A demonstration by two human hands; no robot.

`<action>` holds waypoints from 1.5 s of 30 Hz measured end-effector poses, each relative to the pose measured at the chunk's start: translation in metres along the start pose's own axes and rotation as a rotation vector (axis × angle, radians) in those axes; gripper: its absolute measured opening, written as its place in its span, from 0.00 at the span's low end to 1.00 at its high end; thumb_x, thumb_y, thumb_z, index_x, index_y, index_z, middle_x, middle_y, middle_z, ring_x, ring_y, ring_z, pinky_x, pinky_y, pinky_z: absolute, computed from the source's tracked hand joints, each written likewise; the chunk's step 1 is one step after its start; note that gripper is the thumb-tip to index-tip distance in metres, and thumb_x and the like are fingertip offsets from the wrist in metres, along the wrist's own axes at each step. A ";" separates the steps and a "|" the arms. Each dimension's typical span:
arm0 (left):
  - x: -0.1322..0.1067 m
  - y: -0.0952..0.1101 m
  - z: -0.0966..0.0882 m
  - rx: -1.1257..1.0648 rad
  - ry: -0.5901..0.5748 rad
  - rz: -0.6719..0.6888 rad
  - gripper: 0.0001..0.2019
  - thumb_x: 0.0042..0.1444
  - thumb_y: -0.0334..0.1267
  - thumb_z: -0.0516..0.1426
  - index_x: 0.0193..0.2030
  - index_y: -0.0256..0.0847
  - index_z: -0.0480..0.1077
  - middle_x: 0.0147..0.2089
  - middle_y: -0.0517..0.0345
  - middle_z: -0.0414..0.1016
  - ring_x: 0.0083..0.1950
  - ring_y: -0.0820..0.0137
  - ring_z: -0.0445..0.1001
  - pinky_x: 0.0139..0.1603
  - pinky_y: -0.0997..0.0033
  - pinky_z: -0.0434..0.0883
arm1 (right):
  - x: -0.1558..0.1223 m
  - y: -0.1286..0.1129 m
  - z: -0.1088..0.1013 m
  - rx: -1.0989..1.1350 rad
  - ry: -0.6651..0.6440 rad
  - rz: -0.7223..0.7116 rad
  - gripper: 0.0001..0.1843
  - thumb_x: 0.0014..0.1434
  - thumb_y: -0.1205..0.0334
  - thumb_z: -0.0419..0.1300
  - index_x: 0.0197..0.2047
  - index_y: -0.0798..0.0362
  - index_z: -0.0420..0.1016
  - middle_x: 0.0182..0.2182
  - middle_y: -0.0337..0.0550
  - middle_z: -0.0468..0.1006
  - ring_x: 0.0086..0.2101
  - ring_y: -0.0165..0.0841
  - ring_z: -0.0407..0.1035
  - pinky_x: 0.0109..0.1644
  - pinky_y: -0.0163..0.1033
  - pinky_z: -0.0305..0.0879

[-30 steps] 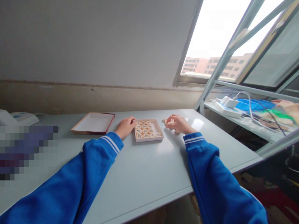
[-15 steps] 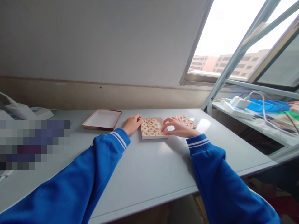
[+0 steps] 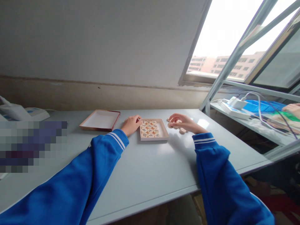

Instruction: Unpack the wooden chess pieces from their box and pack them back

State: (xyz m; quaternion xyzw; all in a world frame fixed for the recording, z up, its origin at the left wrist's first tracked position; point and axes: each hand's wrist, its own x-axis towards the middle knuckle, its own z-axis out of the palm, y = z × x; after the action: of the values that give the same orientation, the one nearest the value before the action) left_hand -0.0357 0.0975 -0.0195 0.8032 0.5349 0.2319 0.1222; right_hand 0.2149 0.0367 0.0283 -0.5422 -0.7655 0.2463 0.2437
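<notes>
A shallow square box (image 3: 154, 138) sits on the table between my hands, with rows of round wooden Chinese chess pieces (image 3: 149, 126) in its left and middle part. The strip along its right wall shows bare bottom. My left hand (image 3: 131, 125) lies at the box's left side, its bent fingers gripping the upper left edge. To the right of the box, my right hand (image 3: 184, 122) reaches over loose chess pieces (image 3: 182, 130) on the table. Its fingertips are closed on one piece (image 3: 170, 125); the hand hides part of the pile.
The box lid (image 3: 100, 120) lies open side up at the left. Farther left are white devices (image 3: 37, 113) and a blurred patch. On the right, a metal frame holds a shelf with a power strip (image 3: 234, 109), cables and a blue item (image 3: 262, 107).
My right hand has moved right, out of the box and over to the loose pieces. My left hand stays at the box's left edge. The view has shifted slightly.
</notes>
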 end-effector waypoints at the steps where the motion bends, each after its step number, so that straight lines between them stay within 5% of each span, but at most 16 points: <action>1: 0.000 0.000 0.000 -0.003 0.000 0.001 0.13 0.55 0.37 0.47 0.43 0.39 0.68 0.42 0.54 0.74 0.43 0.67 0.70 0.43 0.72 0.64 | -0.002 0.003 -0.004 -0.017 -0.014 0.019 0.15 0.49 0.52 0.57 0.36 0.53 0.70 0.29 0.41 0.74 0.30 0.32 0.67 0.34 0.38 0.63; 4: 0.001 -0.001 0.001 -0.019 0.002 0.011 0.13 0.54 0.37 0.47 0.43 0.39 0.68 0.41 0.53 0.74 0.43 0.67 0.70 0.43 0.71 0.64 | -0.004 0.010 -0.008 -0.182 -0.047 0.070 0.10 0.48 0.55 0.58 0.28 0.53 0.72 0.27 0.41 0.73 0.32 0.33 0.67 0.36 0.40 0.63; 8: 0.001 -0.002 0.002 -0.024 0.010 0.018 0.13 0.54 0.37 0.47 0.43 0.39 0.67 0.41 0.53 0.74 0.44 0.67 0.70 0.44 0.72 0.64 | -0.002 0.015 -0.003 -0.401 0.101 0.095 0.06 0.45 0.59 0.60 0.27 0.52 0.73 0.30 0.41 0.70 0.34 0.34 0.66 0.40 0.41 0.63; 20: 0.000 -0.001 0.001 -0.014 0.006 0.012 0.13 0.54 0.37 0.46 0.43 0.39 0.68 0.41 0.53 0.74 0.42 0.67 0.70 0.43 0.71 0.64 | -0.008 0.021 -0.009 -0.313 0.017 0.035 0.10 0.47 0.53 0.60 0.29 0.51 0.73 0.29 0.42 0.70 0.33 0.34 0.66 0.33 0.38 0.65; 27: 0.001 -0.003 0.002 -0.036 0.024 0.034 0.13 0.53 0.37 0.46 0.41 0.40 0.68 0.37 0.54 0.74 0.39 0.67 0.70 0.40 0.70 0.64 | 0.023 -0.008 0.032 -0.376 0.161 -0.216 0.10 0.55 0.60 0.53 0.41 0.48 0.71 0.40 0.43 0.70 0.40 0.34 0.63 0.44 0.42 0.60; 30: 0.001 -0.004 0.002 -0.037 0.033 0.033 0.12 0.53 0.37 0.47 0.40 0.41 0.68 0.37 0.54 0.74 0.39 0.67 0.70 0.40 0.70 0.64 | 0.041 -0.020 0.047 -0.534 0.089 -0.241 0.13 0.54 0.64 0.55 0.43 0.45 0.71 0.44 0.43 0.69 0.44 0.37 0.60 0.46 0.45 0.56; 38: 0.002 -0.002 0.003 -0.018 0.054 0.015 0.11 0.53 0.38 0.48 0.39 0.41 0.69 0.36 0.55 0.75 0.38 0.67 0.71 0.39 0.71 0.63 | 0.045 -0.021 0.046 -0.684 0.075 -0.204 0.16 0.52 0.69 0.56 0.43 0.44 0.72 0.45 0.42 0.69 0.43 0.37 0.59 0.42 0.41 0.53; 45: 0.001 -0.001 0.003 -0.005 0.053 0.012 0.11 0.52 0.37 0.48 0.39 0.41 0.69 0.36 0.55 0.74 0.38 0.67 0.71 0.39 0.71 0.63 | 0.046 -0.013 0.050 -0.618 0.167 -0.186 0.07 0.52 0.60 0.57 0.36 0.48 0.73 0.42 0.43 0.70 0.43 0.38 0.59 0.43 0.43 0.53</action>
State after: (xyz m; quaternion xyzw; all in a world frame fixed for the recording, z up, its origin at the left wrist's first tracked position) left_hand -0.0351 0.0991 -0.0224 0.7996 0.5327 0.2552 0.1085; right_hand 0.1607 0.0708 0.0038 -0.5367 -0.8275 -0.0660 0.1509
